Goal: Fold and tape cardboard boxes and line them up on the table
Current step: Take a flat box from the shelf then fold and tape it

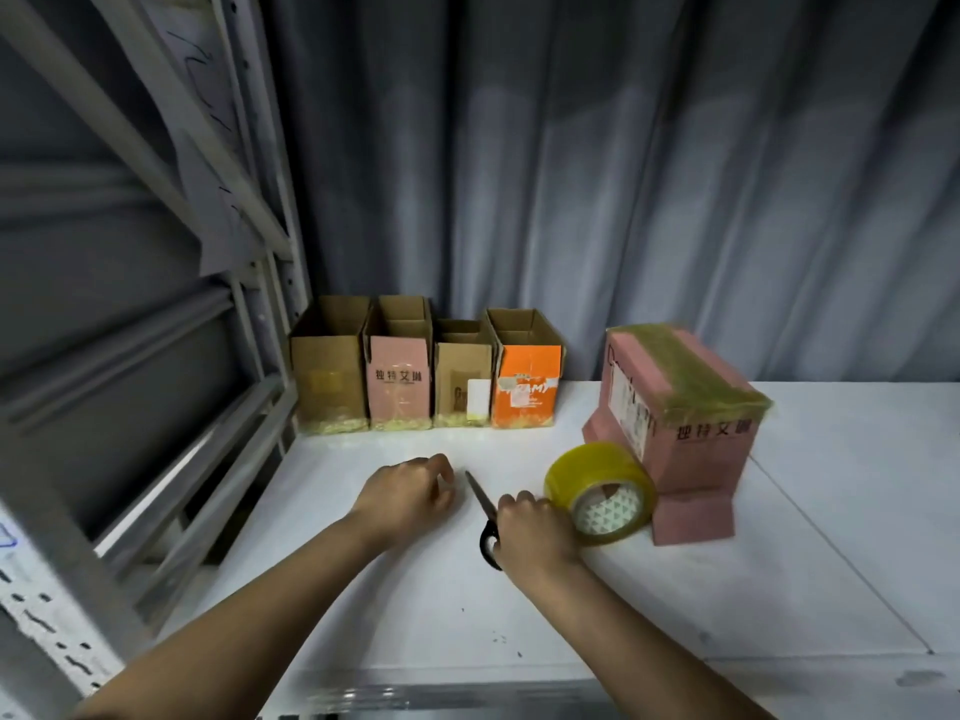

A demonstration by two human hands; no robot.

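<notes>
Far left: a grey metal shelving rack [156,283] stands beside the white counter [415,605]. At the back of the counter, against the grey curtain [623,174], four cardboard boxes stand upright in a touching row with tops open: a plain brown cardboard box [326,392], a pink printed cardboard box [399,381], a smaller brown cardboard box bearing a white label [462,387], and an orange printed cardboard box [525,387]. Yellowish tape shows along each bottom edge.

My left hand [410,493] rests knuckles-up on the counter in front of the row; its fingers are loosely curled and hold nothing. Just to its right lie black-handled scissors [480,498], blades closed (tip pointing toward the row). My right hand [535,537] covers the handle, fingers curled round it. Touching that hand on its right, a roll of clear yellowish packing tape [576,470] stands on edge, leaning against a larger pink cardboard box [696,459]. This box is well apart from the row, its top sealed with a broad strip of tape and its lower flaps splayed out onto the counter.
</notes>
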